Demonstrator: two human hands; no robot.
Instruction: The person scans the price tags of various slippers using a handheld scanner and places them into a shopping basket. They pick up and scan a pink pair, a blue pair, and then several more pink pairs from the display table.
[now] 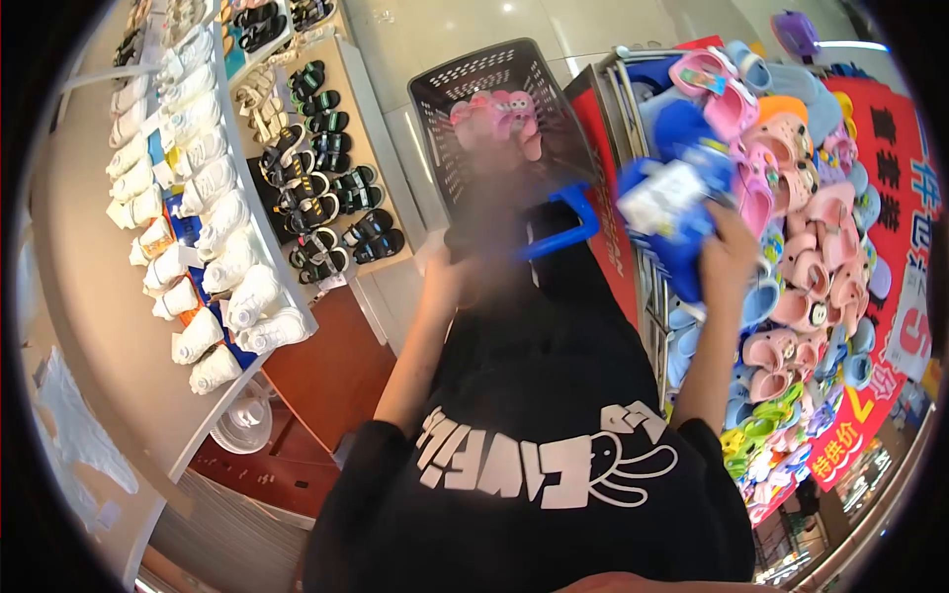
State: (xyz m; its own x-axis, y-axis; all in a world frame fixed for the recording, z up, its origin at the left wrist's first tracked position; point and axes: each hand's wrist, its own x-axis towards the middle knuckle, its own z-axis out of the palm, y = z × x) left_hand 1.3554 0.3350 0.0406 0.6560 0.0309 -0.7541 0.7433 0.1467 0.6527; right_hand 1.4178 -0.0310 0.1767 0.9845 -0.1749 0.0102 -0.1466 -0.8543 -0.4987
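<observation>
My right hand grips a pair of bright blue clogs with a white label on them, held up beside the heaped clogs on the right. My left hand is low at the near end of a dark shopping basket, close to its blue handle. A dark blur covers the fingers of that hand, so its grip cannot be made out. Pink clogs with a small face on them lie inside the basket.
A display bin of pink clogs and other coloured ones stands on the right, with a metal rail along its edge and red signs beyond. To the left are white shoes on a shelf and dark sandals.
</observation>
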